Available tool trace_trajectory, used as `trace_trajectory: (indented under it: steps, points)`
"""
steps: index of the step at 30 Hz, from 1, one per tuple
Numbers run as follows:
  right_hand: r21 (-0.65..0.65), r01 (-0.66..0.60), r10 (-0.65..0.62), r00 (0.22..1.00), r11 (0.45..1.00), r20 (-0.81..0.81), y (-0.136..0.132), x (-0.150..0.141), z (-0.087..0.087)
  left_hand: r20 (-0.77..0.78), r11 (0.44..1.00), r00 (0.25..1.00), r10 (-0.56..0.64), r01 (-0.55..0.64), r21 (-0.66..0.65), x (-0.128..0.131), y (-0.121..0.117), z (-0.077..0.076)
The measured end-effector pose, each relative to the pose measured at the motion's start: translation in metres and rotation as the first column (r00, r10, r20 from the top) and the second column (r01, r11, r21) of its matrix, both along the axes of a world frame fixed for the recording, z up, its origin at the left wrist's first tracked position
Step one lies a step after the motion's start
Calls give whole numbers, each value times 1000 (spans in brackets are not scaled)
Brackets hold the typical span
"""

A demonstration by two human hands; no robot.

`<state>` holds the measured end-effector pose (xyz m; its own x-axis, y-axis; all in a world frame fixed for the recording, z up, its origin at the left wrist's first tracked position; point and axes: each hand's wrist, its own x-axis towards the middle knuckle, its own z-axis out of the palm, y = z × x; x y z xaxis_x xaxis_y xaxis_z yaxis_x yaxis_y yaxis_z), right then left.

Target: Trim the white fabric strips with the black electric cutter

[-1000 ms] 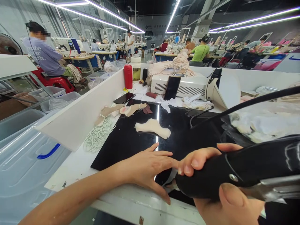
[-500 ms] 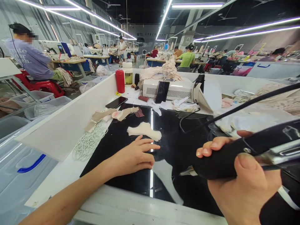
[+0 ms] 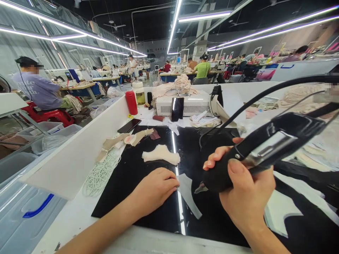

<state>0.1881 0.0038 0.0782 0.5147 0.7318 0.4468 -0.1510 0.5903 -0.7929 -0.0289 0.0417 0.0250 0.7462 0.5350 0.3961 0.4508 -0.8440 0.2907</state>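
My right hand (image 3: 242, 190) is wrapped round a black corded hand tool (image 3: 262, 144) with a shiny metal lever. Its small pointed metal tip (image 3: 201, 188) points left, just above the black board (image 3: 148, 183). My left hand (image 3: 156, 187) has its fingers drawn together, the fingertips at the upper left edge of a curved pale grey fabric piece (image 3: 190, 195); my thumb is mostly hidden. Beyond the left hand lies a cream padded fabric piece (image 3: 161, 154). Several whitish cut pieces (image 3: 282, 210) rest to the right, partly behind my right forearm.
Pale green cord (image 3: 102, 174) and beige scraps (image 3: 111, 143) lie along the left. A phone (image 3: 129, 125), a red bottle (image 3: 131, 102) and a white vented machine (image 3: 196, 106) stand at the back. The tool's black cable (image 3: 246, 104) arches across the right. A person in purple (image 3: 39, 88) sits at left.
My left fingers have gone from spread to drawn together at the grey piece. The tool has shifted left and its tip is closer to that piece. The view has tilted up and turned right.
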Motion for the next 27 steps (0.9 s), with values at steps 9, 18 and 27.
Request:
trace_trajectory:
  steps: [9, 18, 27]
  points:
    - [34, -39, 38, 998, 999, 47, -2, -5, -9, 28, 974, 998, -61, 66, -217, 6, -8, 0]
    - [60, -41, 37, 998, 997, 54, 1, -3, -16, -57, 933, 998, -8, -14, -360, 27, -25, -4]
    - [49, -52, 51, 998, 997, 38, -2, -5, -15, -98, 905, 995, -5, -37, -424, 25, -25, 3]
